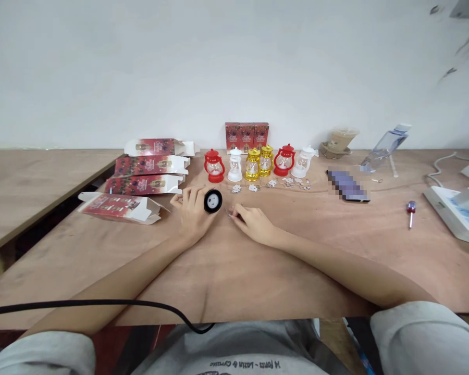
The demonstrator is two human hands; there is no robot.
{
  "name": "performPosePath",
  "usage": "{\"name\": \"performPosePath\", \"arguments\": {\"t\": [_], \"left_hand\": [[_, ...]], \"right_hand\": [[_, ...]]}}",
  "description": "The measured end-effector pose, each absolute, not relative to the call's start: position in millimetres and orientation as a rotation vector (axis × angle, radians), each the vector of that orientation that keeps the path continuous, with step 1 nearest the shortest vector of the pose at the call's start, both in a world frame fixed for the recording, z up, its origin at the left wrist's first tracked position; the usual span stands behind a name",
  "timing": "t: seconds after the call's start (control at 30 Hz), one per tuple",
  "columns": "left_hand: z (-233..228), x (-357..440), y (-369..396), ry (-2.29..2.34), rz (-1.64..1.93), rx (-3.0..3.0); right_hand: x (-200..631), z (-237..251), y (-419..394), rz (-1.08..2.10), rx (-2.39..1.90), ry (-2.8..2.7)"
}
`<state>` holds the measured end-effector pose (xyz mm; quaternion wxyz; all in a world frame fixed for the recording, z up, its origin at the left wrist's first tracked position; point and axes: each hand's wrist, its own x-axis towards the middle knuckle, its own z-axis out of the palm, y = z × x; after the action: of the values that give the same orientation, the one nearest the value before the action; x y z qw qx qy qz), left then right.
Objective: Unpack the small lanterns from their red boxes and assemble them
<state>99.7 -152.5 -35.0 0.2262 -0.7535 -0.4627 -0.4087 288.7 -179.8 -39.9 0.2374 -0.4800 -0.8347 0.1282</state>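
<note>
My left hand (193, 211) is closed around what looks like a small black lantern (213, 201). Its round base faces me, a black rim around a white disc with dark marks, and the body behind is hidden. To the right, my right hand (252, 221) pinches a thin wire-like piece (228, 212), too small to make out well. A gap separates it from the base. Beyond my hands stands a row of small lanterns: a red lantern (214, 166), a white lantern (235, 165), gold lantern (252, 165) and others. Small white tags (254, 187) lie before them.
Open red printed boxes (140, 184) lie at left; upright red boxes (247, 136) stand by the wall. At right are a phone (347, 186), a cup (342, 139), a tilted bottle (386, 147), a screwdriver (411, 212) and a white tray-like thing (449, 219). A black cable (101, 302) crosses the front.
</note>
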Motion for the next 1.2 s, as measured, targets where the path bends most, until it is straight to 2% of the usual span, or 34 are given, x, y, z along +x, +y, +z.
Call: {"name": "performPosePath", "arguments": {"t": [0.4, 0.8, 1.0, 1.2], "left_hand": [[-33.6, 102.3, -156.3, -1.201, -1.094, -2.15], [-33.3, 102.8, -159.5, -1.079, -1.143, -2.205], [-32.5, 103.0, -160.4, -1.005, -1.117, -2.215], [-30.8, 108.0, -167.2, -0.853, -1.111, -2.288]], "right_hand": [[301.6, -43.7, -170.5, 0.339, -1.402, -1.905], [304.4, -39.0, -190.0, 0.202, -1.571, -2.017], [302.6, -41.2, -206.5, 0.303, -1.285, -1.913], [292.0, -41.5, -210.2, 0.022, -0.997, -1.956]]}}
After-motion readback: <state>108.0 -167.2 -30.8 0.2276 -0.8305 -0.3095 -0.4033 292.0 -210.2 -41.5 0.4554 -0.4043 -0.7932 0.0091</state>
